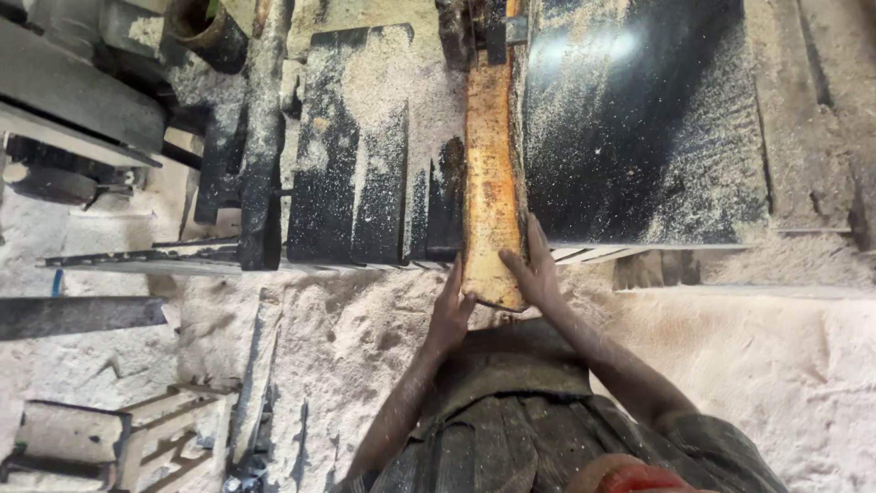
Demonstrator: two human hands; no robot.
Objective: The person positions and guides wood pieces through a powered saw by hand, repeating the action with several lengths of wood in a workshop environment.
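Both hands lie flat and open against the near end of a long orange-brown rough wooden plank (pixel 491 183). Left hand (pixel 450 315) presses its left edge, right hand (pixel 534 269) its right edge. It stretches away across the dark, sawdust-covered tabletop (pixel 639 137).

A sawmill workshop: sawdust (pixel 347 338) everywhere, a dusty steel saw table (pixel 639 137).

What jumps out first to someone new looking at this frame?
The orange-brown wooden slab running up the centre of the dark saw table, its near end overhanging the table edge. Both hands press on that end: the left hand at its left edge, the right hand along its right side. Pale sawdust covers the floor and dusts the table.
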